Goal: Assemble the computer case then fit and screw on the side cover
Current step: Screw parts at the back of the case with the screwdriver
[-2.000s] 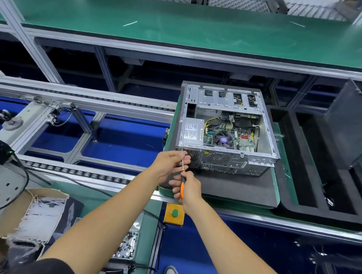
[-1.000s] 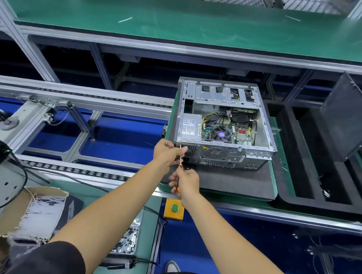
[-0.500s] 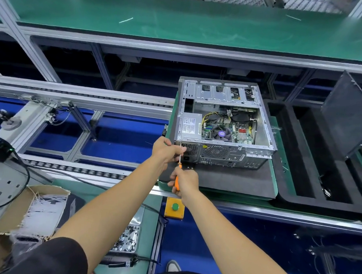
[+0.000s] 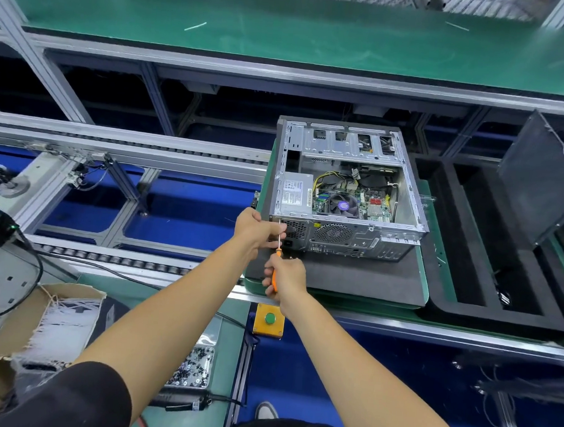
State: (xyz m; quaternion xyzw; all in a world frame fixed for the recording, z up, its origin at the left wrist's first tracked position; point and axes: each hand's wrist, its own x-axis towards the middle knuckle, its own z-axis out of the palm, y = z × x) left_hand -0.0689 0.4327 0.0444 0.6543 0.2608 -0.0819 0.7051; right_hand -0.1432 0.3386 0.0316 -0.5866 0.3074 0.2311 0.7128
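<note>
I have the computer case [image 4: 344, 190] lying open-side up on the dark foam pad [image 4: 352, 280] of the green pallet, its rear panel facing me and the motherboard and power supply exposed; no side cover is on it. A grey panel [image 4: 540, 176] leans upright in the black tray to the right and may be that cover, though I cannot be sure.

My right hand [image 4: 286, 278] is wrapped around the orange handle of the screwdriver [image 4: 277, 256], shaft pointing up at the rear panel's upper left corner. My left hand [image 4: 256, 230] is curled at that same corner, fingertips pinching around the shaft near the tip, apparently steadying it and the screw; the screw itself is too small to see.

To do this well, I judge I should keep the shaft square to the panel, press firmly along its axis as I turn, and let the left fingers only guide the tip so the bit does not slip out and skate across the sheet metal. Once the thread bites, the left hand can brace the case instead.

Compared with two seconds ago, the grip is much the same, but the tip has moved up from the lower part of the rear panel towards its top edge.
</note>
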